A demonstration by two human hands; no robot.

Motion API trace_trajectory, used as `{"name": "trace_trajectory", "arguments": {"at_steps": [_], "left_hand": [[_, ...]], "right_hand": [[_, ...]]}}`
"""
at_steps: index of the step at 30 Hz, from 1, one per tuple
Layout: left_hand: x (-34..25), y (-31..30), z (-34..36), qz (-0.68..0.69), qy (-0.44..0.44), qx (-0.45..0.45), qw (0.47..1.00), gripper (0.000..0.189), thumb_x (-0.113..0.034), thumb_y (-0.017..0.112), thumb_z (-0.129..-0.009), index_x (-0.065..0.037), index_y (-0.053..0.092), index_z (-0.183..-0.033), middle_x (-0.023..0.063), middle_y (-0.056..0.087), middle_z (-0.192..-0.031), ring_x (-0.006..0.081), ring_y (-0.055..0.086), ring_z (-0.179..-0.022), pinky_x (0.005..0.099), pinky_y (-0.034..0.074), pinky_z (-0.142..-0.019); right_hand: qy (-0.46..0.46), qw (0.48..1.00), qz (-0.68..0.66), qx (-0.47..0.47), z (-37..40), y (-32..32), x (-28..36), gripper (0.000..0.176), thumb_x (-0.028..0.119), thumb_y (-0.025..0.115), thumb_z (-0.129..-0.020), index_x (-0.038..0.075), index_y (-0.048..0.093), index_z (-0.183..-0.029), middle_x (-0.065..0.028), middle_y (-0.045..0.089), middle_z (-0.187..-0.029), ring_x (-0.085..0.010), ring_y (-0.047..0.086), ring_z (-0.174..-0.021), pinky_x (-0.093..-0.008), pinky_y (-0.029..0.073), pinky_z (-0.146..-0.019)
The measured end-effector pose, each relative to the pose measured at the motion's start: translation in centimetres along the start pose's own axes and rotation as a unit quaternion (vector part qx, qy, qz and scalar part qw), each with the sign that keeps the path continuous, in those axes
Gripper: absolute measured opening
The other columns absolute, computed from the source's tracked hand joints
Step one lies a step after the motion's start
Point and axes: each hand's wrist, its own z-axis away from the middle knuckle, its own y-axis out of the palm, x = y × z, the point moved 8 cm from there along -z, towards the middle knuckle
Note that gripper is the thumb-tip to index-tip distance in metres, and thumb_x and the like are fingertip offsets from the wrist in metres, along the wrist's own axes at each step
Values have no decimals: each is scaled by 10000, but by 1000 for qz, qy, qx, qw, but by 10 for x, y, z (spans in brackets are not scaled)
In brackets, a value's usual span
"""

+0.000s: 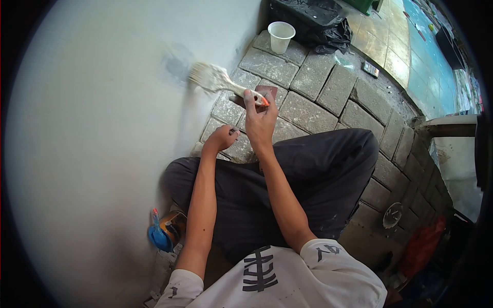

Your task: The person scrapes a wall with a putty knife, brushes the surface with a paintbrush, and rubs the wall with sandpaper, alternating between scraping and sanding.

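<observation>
My right hand is closed around the handle of a paintbrush, which is coated in whitish paint and has an orange handle tip. Its bristles point left, at or just in front of the pale wall, beside a grey patch. Against the fingers of the same hand sits a reddish-brown piece that looks like sandpaper. My left hand is curled closed below the brush, close to the wall; whatever its fingers may hold is hidden.
A white plastic cup stands on the grey paving bricks beside a black plastic bag. Low on the left, a blue and orange object lies by the wall. A clear round container and a red bag are at lower right.
</observation>
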Motion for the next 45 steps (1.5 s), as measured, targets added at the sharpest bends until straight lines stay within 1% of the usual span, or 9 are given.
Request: {"name": "trace_trajectory", "arguments": {"at_steps": [4,12,17,22,25,30,38,41,45], "left_hand": [[34,17,-26,-28,72,-23,997,316,-267,605,-901,16,699,-1004,220,716,-945,384,680,-903,439,517,-827],[24,10,-18,-79,26,0,997,318,-285,610,-909,-14,704,-1046,249,704,-991,402,674,-963,449,516,-839],[11,6,-9,-49,-15,38,998,325,-264,607,-932,10,687,-1088,209,724,-923,303,704,-884,406,522,-810],[21,10,-16,-44,19,22,999,334,-319,612,-917,-13,714,-1005,208,717,-895,354,693,-878,431,524,-802],[36,20,-31,-12,97,-5,995,332,-315,606,-915,-13,712,-1003,207,718,-906,356,694,-896,433,526,-817],[11,4,-7,-54,-12,17,998,336,-330,617,-917,-24,713,-1019,196,723,-938,353,694,-925,433,529,-836],[23,12,-13,13,14,32,999,324,-328,616,-917,-39,720,-1020,184,726,-942,351,690,-926,431,524,-829],[32,16,-21,0,18,25,1000,334,-327,615,-913,-28,717,-1021,193,724,-943,354,689,-919,434,524,-828],[32,16,-20,4,5,23,1000,353,-335,620,-908,-15,713,-1022,203,722,-950,358,690,-925,436,524,-836]], "right_hand": [[24,976,-203,75,3,39,38,226,144,576,-1016,-74,519,-1032,-202,676,-984,-295,731,-915,-366,604,-888],[125,986,-114,-5,8,-1,-91,272,172,634,-992,-9,508,-833,-109,670,-823,-179,708,-766,-266,522,-627],[-29,985,165,-33,-7,-27,-64,290,178,668,-974,16,516,-787,11,491,-680,-46,471,-632,-262,367,-532],[-23,996,-44,68,-2,10,-3,231,136,587,-1011,-17,481,-875,-77,584,-867,-163,674,-769,-347,630,-827],[36,980,-176,88,3,32,-9,226,137,598,-1006,-23,490,-888,-121,636,-919,-239,720,-885,-343,627,-807],[34,998,54,24,-1,-18,-100,183,91,604,-994,-4,508,-871,-74,615,-807,-188,724,-809,-284,597,-720],[-48,990,100,86,-7,-6,-13,114,31,604,-981,-20,517,-1035,-92,580,-1034,-110,587,-1002,-311,544,-858],[-84,991,-80,69,0,4,24,98,-4,639,-949,-13,554,-998,-60,586,-874,-111,590,-816,-273,488,-742],[-138,980,-36,136,5,5,28,231,-39,590,-964,-62,584,-1194,-140,652,-1106,-197,662,-1035,-305,511,-897]]}}
